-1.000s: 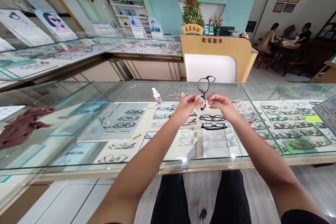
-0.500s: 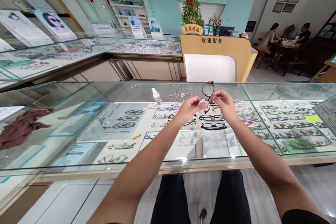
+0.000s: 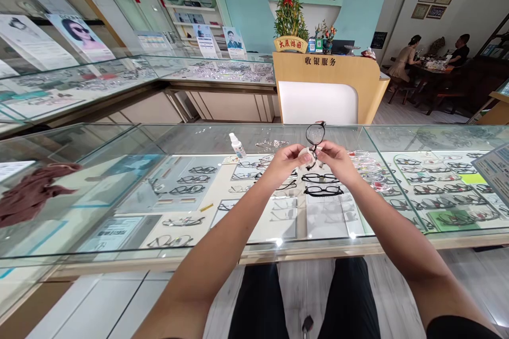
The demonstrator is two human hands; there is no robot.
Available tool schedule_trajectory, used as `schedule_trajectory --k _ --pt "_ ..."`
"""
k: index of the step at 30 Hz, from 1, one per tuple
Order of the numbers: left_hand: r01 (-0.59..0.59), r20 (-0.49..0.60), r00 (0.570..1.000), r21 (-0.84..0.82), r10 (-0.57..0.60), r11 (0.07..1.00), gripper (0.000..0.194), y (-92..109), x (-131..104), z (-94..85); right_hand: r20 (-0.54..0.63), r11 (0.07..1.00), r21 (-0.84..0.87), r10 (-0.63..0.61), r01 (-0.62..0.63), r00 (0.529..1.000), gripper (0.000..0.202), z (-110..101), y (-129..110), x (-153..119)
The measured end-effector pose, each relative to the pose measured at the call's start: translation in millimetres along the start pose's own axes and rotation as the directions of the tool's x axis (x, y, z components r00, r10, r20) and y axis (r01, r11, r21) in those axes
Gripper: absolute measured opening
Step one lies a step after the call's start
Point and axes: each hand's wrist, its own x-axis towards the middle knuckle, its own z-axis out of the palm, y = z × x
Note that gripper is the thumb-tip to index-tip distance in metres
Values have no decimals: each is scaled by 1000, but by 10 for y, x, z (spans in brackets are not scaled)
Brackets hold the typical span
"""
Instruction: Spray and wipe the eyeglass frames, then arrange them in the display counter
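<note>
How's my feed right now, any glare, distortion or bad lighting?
Head view: two bright glare spots near the front edge of the glass counter; head view: wide-angle stretch, forearms swelling toward the bottom corners; head view: back-right table area dim; head view: fine detail unclear where the held glasses meet the white cloth.
</note>
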Motion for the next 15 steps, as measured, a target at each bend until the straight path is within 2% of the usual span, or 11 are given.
schedule_trajectory --k 6,12,15 --pt "-16 -89 996 -31 13 999 63 -51 13 50 -148 998 51 -20 28 989 58 76 38 -13" --pt "-1 -112 994 -42 -3 999 65 -82 -1 112 -277 988 152 62 -20 959 45 79 98 9" --pt "-10 -129 992 -47 3 999 66 -115 4 130 -269 977 190 151 -101 951 42 63 119 28"
